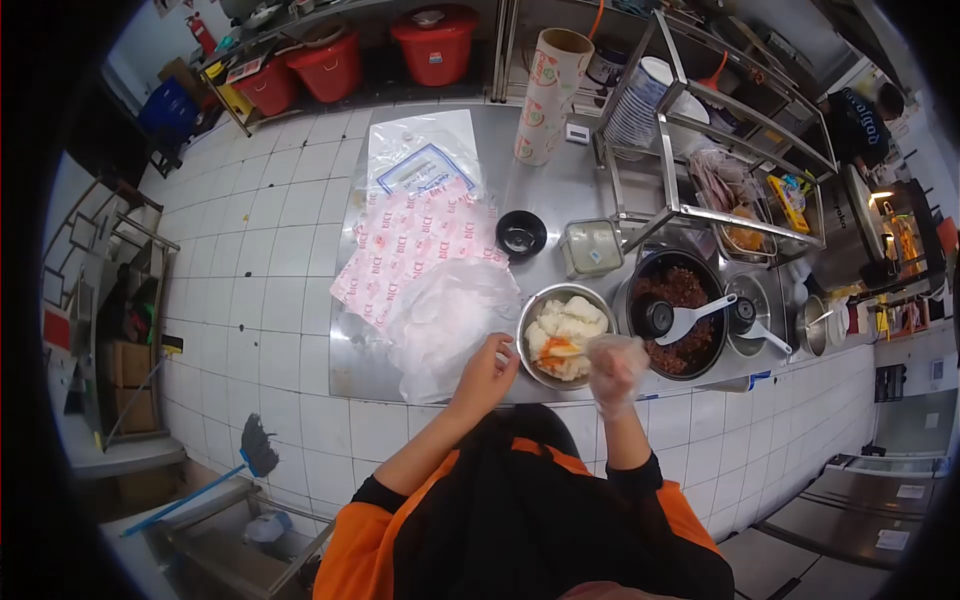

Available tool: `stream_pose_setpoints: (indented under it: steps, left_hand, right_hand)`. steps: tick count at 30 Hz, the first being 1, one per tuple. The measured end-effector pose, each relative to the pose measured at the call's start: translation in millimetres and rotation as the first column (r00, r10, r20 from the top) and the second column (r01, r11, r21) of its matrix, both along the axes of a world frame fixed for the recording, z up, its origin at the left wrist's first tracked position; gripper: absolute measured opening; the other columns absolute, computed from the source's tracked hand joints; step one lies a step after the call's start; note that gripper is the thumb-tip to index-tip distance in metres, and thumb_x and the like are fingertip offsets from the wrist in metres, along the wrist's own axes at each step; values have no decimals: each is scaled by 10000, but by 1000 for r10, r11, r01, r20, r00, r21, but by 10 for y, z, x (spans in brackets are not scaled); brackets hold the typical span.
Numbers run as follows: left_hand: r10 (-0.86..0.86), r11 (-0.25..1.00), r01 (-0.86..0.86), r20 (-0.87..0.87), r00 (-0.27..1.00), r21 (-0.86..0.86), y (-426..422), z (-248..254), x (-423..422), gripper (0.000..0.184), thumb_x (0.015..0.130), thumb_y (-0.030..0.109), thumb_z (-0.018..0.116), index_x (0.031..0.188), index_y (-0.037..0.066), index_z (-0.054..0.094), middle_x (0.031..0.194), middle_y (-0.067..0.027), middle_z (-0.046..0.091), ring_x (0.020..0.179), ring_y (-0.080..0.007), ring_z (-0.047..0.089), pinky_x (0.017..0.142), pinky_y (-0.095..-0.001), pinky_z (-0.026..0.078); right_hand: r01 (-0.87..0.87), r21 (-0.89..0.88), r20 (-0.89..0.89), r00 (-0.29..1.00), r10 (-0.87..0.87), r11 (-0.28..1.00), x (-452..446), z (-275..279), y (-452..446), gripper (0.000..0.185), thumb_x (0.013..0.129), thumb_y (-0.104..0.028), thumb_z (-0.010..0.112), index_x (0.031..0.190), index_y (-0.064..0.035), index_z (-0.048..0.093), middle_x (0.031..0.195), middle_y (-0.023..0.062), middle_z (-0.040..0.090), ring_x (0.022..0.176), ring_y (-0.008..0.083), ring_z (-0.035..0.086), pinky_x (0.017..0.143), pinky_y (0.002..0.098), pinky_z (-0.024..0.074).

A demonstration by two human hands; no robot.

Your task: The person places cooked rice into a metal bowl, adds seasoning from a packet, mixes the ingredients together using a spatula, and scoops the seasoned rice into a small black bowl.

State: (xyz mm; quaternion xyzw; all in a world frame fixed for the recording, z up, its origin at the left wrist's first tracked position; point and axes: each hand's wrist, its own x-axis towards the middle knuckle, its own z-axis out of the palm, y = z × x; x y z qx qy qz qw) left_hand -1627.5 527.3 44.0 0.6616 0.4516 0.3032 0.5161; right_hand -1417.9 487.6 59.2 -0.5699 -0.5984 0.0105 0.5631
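Note:
A round metal bowl point(524, 372) on the steel table holds white food, like rice or mash, with an orange-red patch. My right hand point(617, 372), in a clear plastic glove, is closed at the bowl's right rim. From it a pale utensil point(566, 350), perhaps a spoon, reaches into the food; its tip is hidden. My bare left hand point(488, 372) is by the left rim, fingers loosely bent and apart with nothing visible in them; whether they touch the rim I cannot tell. Beside that hand lies a crumpled clear plastic bag point(450, 320) on red-printed wrapping paper point(405, 240).
Right of the bowl stands a black pan point(632, 290) of dark minced food with a white-handled utensil point(695, 318) across it. A small black bowl point(521, 234), a lidded container point(591, 247), a printed roll point(550, 100) and a metal rack point(668, 150) stand farther back.

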Motion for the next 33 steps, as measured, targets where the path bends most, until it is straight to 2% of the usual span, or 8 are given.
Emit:
stream_pose_setpoints:
  steps: [7,14,16,20,24,29,31,33]
  left_hand:
    - [22,945,29,151,988,-325,44,-454,161,334,923,91,548,1216,16,407,811,-52,548,594,-148,622,510,-253,498]
    - [105,876,7,205,973,-482,11,-292,189,340,936,82,518,1245,22,390,839,-58,528,602,-165,630,512,-286,569]
    - [106,875,-7,178,978,-483,-72,-375,120,354,937,99,524,1258,33,392,872,-54,515,605,-170,632,495,-296,578]
    - [84,897,-13,140,987,-442,-71,-292,143,363,935,103,522,1268,33,394,865,-42,491,573,-169,631,498,-296,582]
    - [90,906,-38,106,990,-422,-63,-329,122,300,935,102,520,1219,36,451,884,-54,493,593,-175,641,482,-293,581]
    - [99,926,-68,66,993,-371,-74,-274,189,278,939,99,507,1204,32,456,879,-51,490,603,-178,648,481,-292,580]
    - [73,925,-37,81,994,-378,-91,-276,193,290,939,96,507,1212,40,426,884,-57,495,607,-187,650,491,-301,584]
    - [40,910,14,121,992,-415,-4,-250,148,299,938,103,513,1207,49,394,877,-56,497,606,-184,645,504,-306,588]
  right_hand:
    - [-113,-11,-518,851,91,994,70,-219,18,439,845,-286,493,526,-106,251,481,1,257,428,126,259,439,302,213]
    - [128,164,474,859,-192,978,50,-233,54,96,679,-26,588,659,-76,508,601,90,519,576,258,558,511,383,421]
    - [-351,177,-430,813,393,920,155,-315,2,52,717,-33,563,710,-69,526,593,110,523,588,286,564,528,421,432]
    - [-106,-102,-29,994,104,989,98,-367,-181,180,817,-160,566,686,-63,489,558,119,492,528,228,526,522,368,430]
    - [-319,-109,-685,711,162,942,152,-290,-150,296,838,-219,536,592,-77,457,532,104,453,486,252,491,508,384,412]
    - [-120,-176,-54,992,112,977,159,-815,-294,306,788,-359,582,724,-62,618,680,127,616,654,317,604,608,400,465]
    - [73,-210,-22,997,-80,975,51,-1100,-397,288,789,-342,557,734,-76,652,741,129,642,698,331,616,625,403,467]
    - [-188,-346,-241,965,106,919,254,-811,-416,269,797,-319,553,803,-70,656,838,128,648,738,331,615,652,407,466]
